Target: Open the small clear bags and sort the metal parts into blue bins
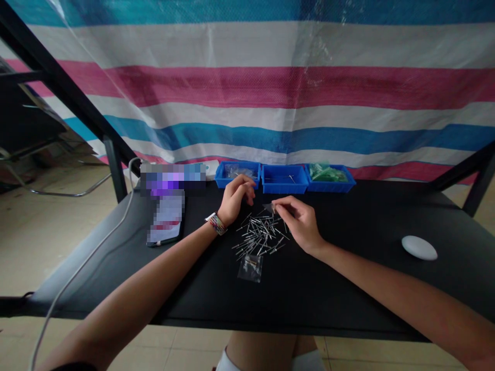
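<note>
My right hand (pixel 299 221) pinches a small clear plastic bag (pixel 268 207) between thumb and fingers, above the far edge of a metal pile. My left hand (pixel 235 200) hovers just in front of the left blue bin, its fingers loosely curled and apart, with nothing visible in them. Between and below both hands lies a loose pile of thin silvery pins (pixel 261 234) that look like pop rivets. Nearer to me, a small clear bag (pixel 250 269) lies flat with a few metal pieces inside.
Three blue bins stand along the back: the left bin (pixel 221 180) holds clear bags, the middle bin (pixel 284 189) a few pins, the right bin (pixel 332 188) green packets. A phone (pixel 170 219) and white cable (pixel 88 232) lie left; a white oval object (pixel 419 248) sits right.
</note>
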`<action>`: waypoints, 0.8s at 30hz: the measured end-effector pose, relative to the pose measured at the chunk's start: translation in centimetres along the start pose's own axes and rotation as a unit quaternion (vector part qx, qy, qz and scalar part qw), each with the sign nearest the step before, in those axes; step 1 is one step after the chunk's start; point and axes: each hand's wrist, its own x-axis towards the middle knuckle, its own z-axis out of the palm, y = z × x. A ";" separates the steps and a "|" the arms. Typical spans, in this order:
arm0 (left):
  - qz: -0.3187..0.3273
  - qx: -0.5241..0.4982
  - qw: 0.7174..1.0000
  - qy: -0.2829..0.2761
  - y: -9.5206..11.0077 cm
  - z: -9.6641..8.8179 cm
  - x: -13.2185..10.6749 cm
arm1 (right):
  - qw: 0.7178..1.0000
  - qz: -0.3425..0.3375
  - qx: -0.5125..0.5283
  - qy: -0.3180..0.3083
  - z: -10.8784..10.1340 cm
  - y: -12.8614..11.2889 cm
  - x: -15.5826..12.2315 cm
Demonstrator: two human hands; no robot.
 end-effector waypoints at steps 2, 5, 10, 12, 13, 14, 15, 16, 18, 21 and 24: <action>-0.008 -0.005 1.000 -0.021 0.1 0.1 -0.2 | 0.996 0.066 0.053 0.012 0.0 0.8 0.4; -0.003 0.017 0.998 -0.058 0.3 0.2 -0.5 | 0.979 0.132 0.146 0.047 -0.2 1.5 1.0; -0.025 0.064 0.989 -0.128 0.7 0.9 -0.9 | 0.953 0.179 0.243 0.019 -0.9 1.5 1.8; -0.043 0.063 0.984 -0.160 0.8 1.1 -0.9 | 0.951 0.185 0.248 -0.014 -1.1 1.5 2.0; -0.054 0.057 0.982 -0.174 0.9 1.2 -0.9 | 0.950 0.187 0.248 -0.028 -1.2 1.6 2.0; -0.063 0.049 0.980 -0.183 0.8 1.3 -0.8 | 0.950 0.189 0.246 -0.038 -1.2 1.6 2.0; -0.071 0.042 0.979 -0.189 0.8 1.3 -0.7 | 0.950 0.189 0.245 -0.044 -1.3 1.7 2.0; -0.074 0.037 0.978 -0.191 0.8 1.2 -0.7 | 0.950 0.190 0.245 -0.049 -1.3 1.7 2.0; -0.076 0.030 0.979 -0.187 0.7 1.2 -0.5 | 0.949 0.190 0.244 -0.055 -1.3 1.7 2.0; -0.078 0.022 0.980 -0.182 0.6 1.0 -0.4 | 0.951 0.185 0.243 -0.055 -1.2 1.6 2.0; -0.090 0.012 0.979 -0.182 0.6 0.8 -0.3 | 0.959 0.170 0.221 -0.045 -1.0 1.5 2.0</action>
